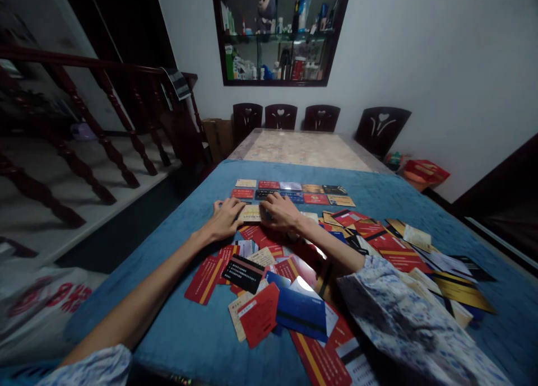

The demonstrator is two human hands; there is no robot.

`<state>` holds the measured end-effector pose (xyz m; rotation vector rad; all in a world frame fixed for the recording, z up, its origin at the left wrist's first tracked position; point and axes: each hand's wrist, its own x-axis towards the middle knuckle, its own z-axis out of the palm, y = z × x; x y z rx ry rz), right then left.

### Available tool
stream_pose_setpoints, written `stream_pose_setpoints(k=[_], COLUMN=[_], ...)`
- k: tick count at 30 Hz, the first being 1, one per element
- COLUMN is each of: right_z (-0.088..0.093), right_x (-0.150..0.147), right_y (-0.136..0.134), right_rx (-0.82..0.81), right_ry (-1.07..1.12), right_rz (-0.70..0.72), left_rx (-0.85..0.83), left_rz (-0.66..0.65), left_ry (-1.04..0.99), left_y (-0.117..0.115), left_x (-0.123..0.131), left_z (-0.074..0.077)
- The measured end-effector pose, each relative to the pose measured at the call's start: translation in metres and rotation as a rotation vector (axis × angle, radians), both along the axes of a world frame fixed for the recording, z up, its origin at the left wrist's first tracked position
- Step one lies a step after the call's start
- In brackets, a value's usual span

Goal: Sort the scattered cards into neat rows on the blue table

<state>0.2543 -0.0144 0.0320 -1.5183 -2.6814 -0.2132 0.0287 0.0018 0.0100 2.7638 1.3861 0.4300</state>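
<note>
A cream-coloured plastic card (251, 213) lies between my hands, just in front of the laid-out cards. My left hand (226, 219) grips its left end with bent fingers. At its right end, my right hand (278, 210) has its fingers curled down on the card, the tips partly hidden. Beyond them, two neat rows of cards include a red card (242, 194) and a black card (335, 189). Closer to me is a loose, overlapping pile with a blue card (301, 313), a red card (259, 314) and a black striped card (242, 273).
More cards spread to the right, among them a gold card (463, 292). A blue cloth (168, 330) covers the near table; the marble-patterned tabletop (302, 149) shows beyond. Several dark chairs (281, 117) line the back wall. A wooden railing (101, 139) and white plastic bag (46, 307) are left.
</note>
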Motion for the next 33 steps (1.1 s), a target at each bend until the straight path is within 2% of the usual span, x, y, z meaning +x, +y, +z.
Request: stream_pose_setpoints(k=[8, 18, 33], right_z=[0.01, 0.03, 0.035], right_x=[-0.002, -0.009, -0.016], right_y=[0.017, 0.042, 0.108], right_rx=[-0.014, -0.039, -0.079], right_ry=[-0.022, -0.056, -0.029], right_rz=[0.019, 0.007, -0.027], left_rx=[-0.012, -0.042, -0.062], left_rz=[0.01, 0.049, 0.118], left_ry=[0.055, 0.084, 0.178], left_y=[0.013, 0.05, 0.109], left_x=[-0.002, -0.004, 0.0], left_z=[0.014, 0.025, 0.04])
